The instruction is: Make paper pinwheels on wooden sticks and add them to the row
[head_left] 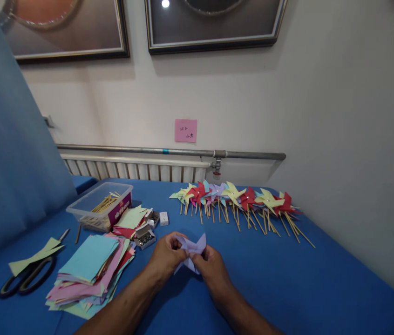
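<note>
A purple paper pinwheel (197,246) is pinched between my two hands above the blue table. My left hand (167,256) grips its left side, fingers behind and thumb in front near the middle. From the right, my right hand (213,267) presses its thumb at the centre and holds the lower right part. The pinwheel's points are folded inward, and its centre is covered by my thumbs. Just left of my left hand lies an open small box of metal pushpins (145,238).
Finished pinwheels on sticks (234,195) lie in a row at the back right. To the left are a stack of coloured paper (88,258), scissors (31,277) under a paper strip, and a plastic tub (78,207) of sticks. A radiator (141,170) runs behind.
</note>
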The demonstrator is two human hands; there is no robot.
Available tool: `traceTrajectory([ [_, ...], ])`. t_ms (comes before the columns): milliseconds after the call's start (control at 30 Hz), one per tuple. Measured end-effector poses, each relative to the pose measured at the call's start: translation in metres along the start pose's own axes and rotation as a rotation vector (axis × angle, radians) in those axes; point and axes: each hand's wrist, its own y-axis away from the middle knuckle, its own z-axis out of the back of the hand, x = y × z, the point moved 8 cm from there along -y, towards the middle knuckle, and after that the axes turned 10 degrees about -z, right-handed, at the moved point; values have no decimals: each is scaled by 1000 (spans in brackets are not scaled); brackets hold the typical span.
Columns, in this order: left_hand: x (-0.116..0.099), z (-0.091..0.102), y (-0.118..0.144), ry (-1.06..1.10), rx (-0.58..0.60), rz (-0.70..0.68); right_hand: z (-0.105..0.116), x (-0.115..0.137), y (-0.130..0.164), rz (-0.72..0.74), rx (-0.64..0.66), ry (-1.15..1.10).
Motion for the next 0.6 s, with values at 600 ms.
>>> traceTrajectory([
  [600, 2, -1, -3, 14, 38, -2, 5, -5, -4, -37, -32, -51],
])
